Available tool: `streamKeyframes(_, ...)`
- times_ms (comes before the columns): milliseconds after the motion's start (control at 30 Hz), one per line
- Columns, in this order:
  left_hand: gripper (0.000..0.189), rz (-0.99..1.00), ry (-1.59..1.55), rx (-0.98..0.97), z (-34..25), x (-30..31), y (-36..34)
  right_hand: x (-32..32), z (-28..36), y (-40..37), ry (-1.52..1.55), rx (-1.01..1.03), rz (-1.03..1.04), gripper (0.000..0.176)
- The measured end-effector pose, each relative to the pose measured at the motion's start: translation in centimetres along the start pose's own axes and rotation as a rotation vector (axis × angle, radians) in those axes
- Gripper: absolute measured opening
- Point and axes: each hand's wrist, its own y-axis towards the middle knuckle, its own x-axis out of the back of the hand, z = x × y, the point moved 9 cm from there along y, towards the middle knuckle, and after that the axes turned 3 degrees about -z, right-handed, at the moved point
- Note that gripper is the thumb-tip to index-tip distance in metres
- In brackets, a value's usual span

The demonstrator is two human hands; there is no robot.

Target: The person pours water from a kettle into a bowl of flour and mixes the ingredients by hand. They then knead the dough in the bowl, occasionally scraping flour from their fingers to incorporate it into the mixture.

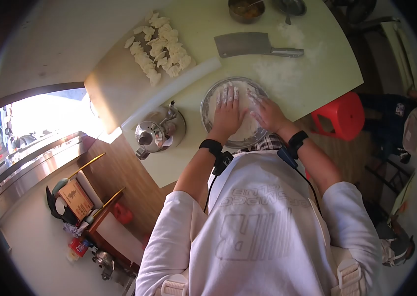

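A round metal basin (203, 109) holding pale flour (244, 131) sits at the near edge of the table. Inside it, my left hand (227, 112) lies over the flour with its fingers stretched forward, their tips coated white. On the basin's right side, my right hand (269, 114) reaches in at a slant, fingers extended and also floury. Neither hand is wrapped around anything. Left of the basin stands a shiny metal kettle (161, 130). Beyond the basin lies a cleaver (243, 45), its handle pointing right.
Several white dough pieces (164, 47) lie at the table's far left. A metal bowl (246, 12) with yellowish contents and a utensil stands at the far edge. Scattered flour (282, 71) marks the tabletop (329, 74). A red stool (342, 117) stands to the right.
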Motion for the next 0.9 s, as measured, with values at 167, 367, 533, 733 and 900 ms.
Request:
streamKeyframes(167,0.057,-0.011,-0.022,0.014,0.1,-0.2,1.1,-0.3,-0.5,-0.3,-0.008,-0.062,0.069,0.039)
streamKeyframes(367,0.054,0.010,-0.001,-0.004,-0.3,0.0,1.2,-0.4,-0.7,-0.2,-0.003,-0.074,0.051,0.033)
streamKeyframes(533,0.053,0.037,0.010,-0.037,-0.4,0.1,1.4,-0.3,-0.8,0.0,0.007,-0.082,0.064,0.034)
streamKeyframes(733,0.052,0.068,0.028,-0.063,-0.5,-0.5,0.8,0.0,-0.6,0.1,0.002,-0.109,0.098,0.040)
streamKeyframes(900,0.052,0.172,0.012,-0.165,-2.5,-0.2,-0.4,-0.1,-0.6,0.2,0.014,-0.092,0.045,0.045)
